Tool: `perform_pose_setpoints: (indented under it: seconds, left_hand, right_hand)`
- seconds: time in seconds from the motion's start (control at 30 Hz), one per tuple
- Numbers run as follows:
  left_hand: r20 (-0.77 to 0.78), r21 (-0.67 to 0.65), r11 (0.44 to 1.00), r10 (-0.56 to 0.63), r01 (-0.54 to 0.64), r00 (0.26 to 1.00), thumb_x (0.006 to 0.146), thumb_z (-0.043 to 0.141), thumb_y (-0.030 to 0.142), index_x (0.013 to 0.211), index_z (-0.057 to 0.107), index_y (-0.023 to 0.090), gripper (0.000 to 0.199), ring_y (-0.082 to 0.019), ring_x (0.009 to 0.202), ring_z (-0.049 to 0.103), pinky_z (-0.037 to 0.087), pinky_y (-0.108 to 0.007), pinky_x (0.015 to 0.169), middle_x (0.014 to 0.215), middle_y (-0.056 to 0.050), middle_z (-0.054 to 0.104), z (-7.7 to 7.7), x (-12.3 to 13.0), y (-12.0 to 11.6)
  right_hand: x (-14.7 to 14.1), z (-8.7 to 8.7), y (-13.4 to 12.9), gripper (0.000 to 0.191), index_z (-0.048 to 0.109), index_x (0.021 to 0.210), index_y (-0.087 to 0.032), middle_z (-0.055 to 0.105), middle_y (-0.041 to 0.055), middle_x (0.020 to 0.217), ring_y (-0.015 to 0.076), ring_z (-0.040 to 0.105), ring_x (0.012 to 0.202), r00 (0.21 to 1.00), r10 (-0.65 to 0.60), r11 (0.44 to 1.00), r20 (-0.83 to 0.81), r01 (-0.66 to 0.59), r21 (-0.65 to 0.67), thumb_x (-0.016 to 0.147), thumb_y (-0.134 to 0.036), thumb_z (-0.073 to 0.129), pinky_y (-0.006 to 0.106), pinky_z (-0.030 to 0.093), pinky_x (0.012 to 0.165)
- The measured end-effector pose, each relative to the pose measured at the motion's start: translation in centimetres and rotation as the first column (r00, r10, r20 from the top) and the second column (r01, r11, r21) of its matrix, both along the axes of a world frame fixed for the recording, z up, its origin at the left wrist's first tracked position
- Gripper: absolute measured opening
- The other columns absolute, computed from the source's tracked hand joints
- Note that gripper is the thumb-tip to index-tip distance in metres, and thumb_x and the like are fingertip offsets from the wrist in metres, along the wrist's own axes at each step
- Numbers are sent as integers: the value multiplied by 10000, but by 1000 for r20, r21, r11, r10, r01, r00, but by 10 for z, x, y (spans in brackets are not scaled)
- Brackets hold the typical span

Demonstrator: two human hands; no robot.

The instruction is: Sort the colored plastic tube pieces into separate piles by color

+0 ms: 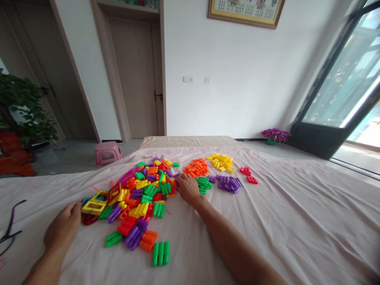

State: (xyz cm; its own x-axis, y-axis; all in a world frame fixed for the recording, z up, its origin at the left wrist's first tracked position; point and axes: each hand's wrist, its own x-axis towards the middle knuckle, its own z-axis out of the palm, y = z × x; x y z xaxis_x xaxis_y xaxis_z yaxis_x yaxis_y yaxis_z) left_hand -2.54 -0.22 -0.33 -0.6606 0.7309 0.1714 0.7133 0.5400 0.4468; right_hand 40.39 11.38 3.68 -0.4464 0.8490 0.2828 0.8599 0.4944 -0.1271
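Observation:
Colourful plastic pieces lie in a mixed pile (148, 190) on the cloth-covered table (267, 229). At the pile's left edge my left hand (63, 223) touches a yellow frame-shaped piece (94, 206), its fingers curled and partly hidden. My right hand (187, 188) reaches to the pile's right edge with its fingers bent down; whatever is under the fingertips is hidden. Beyond and beside it are single-colour groups: orange pieces (196, 168), yellow pieces (222, 162), green pieces (203, 184), purple pieces (230, 184) and a few red pieces (251, 180).
Dark-framed glasses (12, 229) lie on the left of the table. A pink stool (108, 153) and a leafy plant (26, 107) are on the left beyond it. Purple flowers (276, 135) stand by the wall at the right, near a glass door.

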Motion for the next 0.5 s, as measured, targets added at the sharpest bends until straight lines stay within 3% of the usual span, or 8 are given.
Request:
perform_pose_setpoints:
  seconds: [0.13,0.23,0.37,0.5]
  left_hand:
    - [95,-65,998,24,-18,995,949,138,600,1377,594,166,761,-376,1080,657,496,-439,885,1307,-197,674,5,2,-2]
    - [111,-41,999,4,0,994,939,158,626,1374,595,168,769,-393,1086,650,493,-461,907,1316,-201,667,4,0,-2]
    - [98,-24,1000,-3,5,995,928,167,643,1361,611,163,784,-393,1007,666,509,-475,871,1252,-210,694,-3,-7,-1]
    - [101,-26,1000,-2,5,995,926,182,638,1370,603,177,766,-382,1018,668,510,-461,878,1269,-202,688,-9,-13,1]
  right_hand:
    - [2,3,0,265,666,1165,-240,683,73,1110,208,605,1029,999,-5,1000,-33,5,-3,1020,-255,445,302,421,894]
    - [13,16,4,292,670,1190,-250,715,56,1108,201,634,1028,987,-61,998,-150,63,6,1020,-264,434,284,431,876]
    - [50,43,17,312,697,1186,-240,725,55,1176,203,644,1081,925,-249,968,-286,249,-38,982,-256,461,269,446,866]
    - [102,57,28,350,739,1158,-239,744,71,1141,216,663,1059,827,-484,875,-285,462,-147,925,-224,477,275,454,833]
